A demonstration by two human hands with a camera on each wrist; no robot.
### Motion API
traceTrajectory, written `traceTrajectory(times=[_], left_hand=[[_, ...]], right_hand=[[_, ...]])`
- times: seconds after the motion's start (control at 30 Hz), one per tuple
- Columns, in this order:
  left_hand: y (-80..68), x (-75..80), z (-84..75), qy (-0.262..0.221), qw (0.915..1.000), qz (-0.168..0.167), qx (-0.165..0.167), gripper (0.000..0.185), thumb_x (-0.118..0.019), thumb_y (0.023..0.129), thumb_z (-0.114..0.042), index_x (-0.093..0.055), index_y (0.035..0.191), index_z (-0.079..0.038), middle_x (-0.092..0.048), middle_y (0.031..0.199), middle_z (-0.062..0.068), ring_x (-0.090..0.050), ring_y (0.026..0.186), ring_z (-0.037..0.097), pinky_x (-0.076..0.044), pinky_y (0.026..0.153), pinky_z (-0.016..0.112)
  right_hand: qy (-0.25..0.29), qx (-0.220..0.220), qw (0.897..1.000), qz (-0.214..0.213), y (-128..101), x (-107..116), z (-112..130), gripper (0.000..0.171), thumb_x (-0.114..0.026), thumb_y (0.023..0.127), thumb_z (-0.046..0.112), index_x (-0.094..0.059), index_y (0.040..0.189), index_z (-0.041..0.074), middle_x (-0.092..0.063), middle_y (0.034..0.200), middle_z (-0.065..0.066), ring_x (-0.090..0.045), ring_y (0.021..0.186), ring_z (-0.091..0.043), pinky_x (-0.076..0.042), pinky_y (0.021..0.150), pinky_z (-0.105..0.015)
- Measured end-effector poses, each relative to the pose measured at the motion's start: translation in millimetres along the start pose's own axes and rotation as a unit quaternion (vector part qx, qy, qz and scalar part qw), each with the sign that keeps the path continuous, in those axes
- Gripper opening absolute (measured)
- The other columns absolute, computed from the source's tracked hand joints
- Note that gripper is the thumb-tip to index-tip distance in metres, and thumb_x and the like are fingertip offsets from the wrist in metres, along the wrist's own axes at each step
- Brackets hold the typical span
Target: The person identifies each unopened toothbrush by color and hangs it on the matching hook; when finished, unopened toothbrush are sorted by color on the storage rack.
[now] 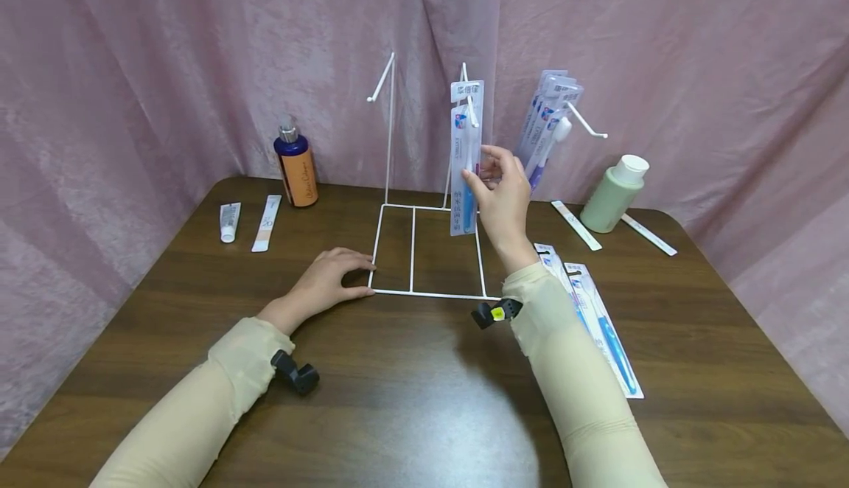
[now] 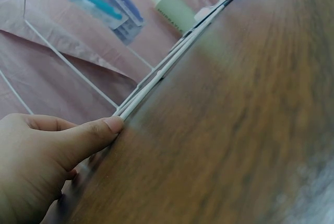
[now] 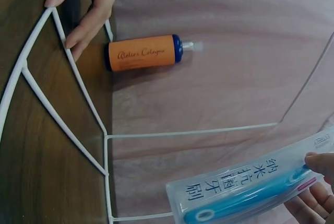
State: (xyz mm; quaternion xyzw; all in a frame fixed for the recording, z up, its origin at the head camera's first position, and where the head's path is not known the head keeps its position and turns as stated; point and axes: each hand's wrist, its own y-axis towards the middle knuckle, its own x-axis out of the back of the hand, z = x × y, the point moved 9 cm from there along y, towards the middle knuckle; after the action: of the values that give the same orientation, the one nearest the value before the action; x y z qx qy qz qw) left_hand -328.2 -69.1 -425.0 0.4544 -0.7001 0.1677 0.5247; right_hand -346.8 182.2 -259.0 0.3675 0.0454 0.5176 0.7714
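On the near right of the counter [image 1: 398,407], two loose toothbrush packs [image 1: 605,326] lie flat, partly covered by the right sleeve [image 1: 564,340]. The left hand [image 1: 325,276] is at the near left corner of the wire rack [image 1: 413,248]: thumb and fingers are spread, the thumb touching the corner and a fingertip the side bar. The right hand [image 1: 507,192] pinches the held toothbrush pack [image 1: 458,156] at its right edge, below mid-height, thumb in front and fingers behind. Key relation: this pack is left of the right hand, long axis near vertical, header uppermost; the middle hook [image 1: 473,113] is at its upper end, above the fingers. The hook tip shows in front of the header slot, so the hook appears to pass through it. The right hand is nearer to it than the left. The left hook [image 1: 381,79] is bare; the right hook [image 1: 587,121] carries several packs [image 1: 547,108]. Toward the back edge stand an orange bottle [image 1: 298,175], left, and a green bottle [image 1: 613,197], right. The curtain [image 1: 265,53] is behind.
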Motion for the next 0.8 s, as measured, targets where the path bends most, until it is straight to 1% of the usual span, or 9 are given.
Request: traceTrajectory(times=[0.13,0.3,0.63,0.8], left_hand=[[-0.4,0.4,1.0,0.000,1.0000,0.001,0.004,0.045,-0.074,0.082,-0.042,-0.068,0.119,-0.016,-0.061,0.133,0.004,-0.051,0.125,0.027,-0.036,0.106,0.050],[-0.9,0.7,-0.4,-0.002,1.0000,0.000,0.005,0.046,-0.073,0.082,-0.042,-0.068,0.119,-0.016,-0.062,0.133,0.004,-0.051,0.125,0.027,-0.036,0.106,0.051],[-1.6,0.2,-3.2,-0.002,1.0000,0.001,0.002,0.045,-0.074,0.082,-0.041,-0.068,0.119,-0.017,-0.062,0.133,0.004,-0.051,0.125,0.028,-0.037,0.106,0.052],[-2.5,2.7,-3.1,-0.001,1.0000,0.000,0.004,0.044,-0.074,0.082,-0.041,-0.068,0.119,-0.018,-0.062,0.133,0.004,-0.051,0.125,0.028,-0.037,0.106,0.053]], right_hand=[[0.009,-0.002,1.000,-0.008,10,-9,-6,0.042,-0.075,0.082,0.009,-0.059,0.120,0.000,-0.059,0.100,-0.019,-0.063,0.089,-0.026,-0.057,0.082,-0.034],[0.014,-0.008,1.000,-0.019,20,-18,-15,0.042,-0.075,0.082,0.009,-0.060,0.119,0.000,-0.060,0.099,-0.018,-0.062,0.089,-0.024,-0.056,0.082,-0.030],[0.029,-0.029,0.999,-0.018,37,-33,-29,0.041,-0.074,0.083,0.008,-0.059,0.120,-0.001,-0.060,0.102,-0.018,-0.063,0.091,-0.024,-0.056,0.082,-0.028],[0.038,-0.026,0.999,-0.021,42,-41,-31,0.042,-0.074,0.083,0.009,-0.057,0.120,-0.003,-0.060,0.103,-0.019,-0.063,0.091,-0.024,-0.056,0.082,-0.028]])
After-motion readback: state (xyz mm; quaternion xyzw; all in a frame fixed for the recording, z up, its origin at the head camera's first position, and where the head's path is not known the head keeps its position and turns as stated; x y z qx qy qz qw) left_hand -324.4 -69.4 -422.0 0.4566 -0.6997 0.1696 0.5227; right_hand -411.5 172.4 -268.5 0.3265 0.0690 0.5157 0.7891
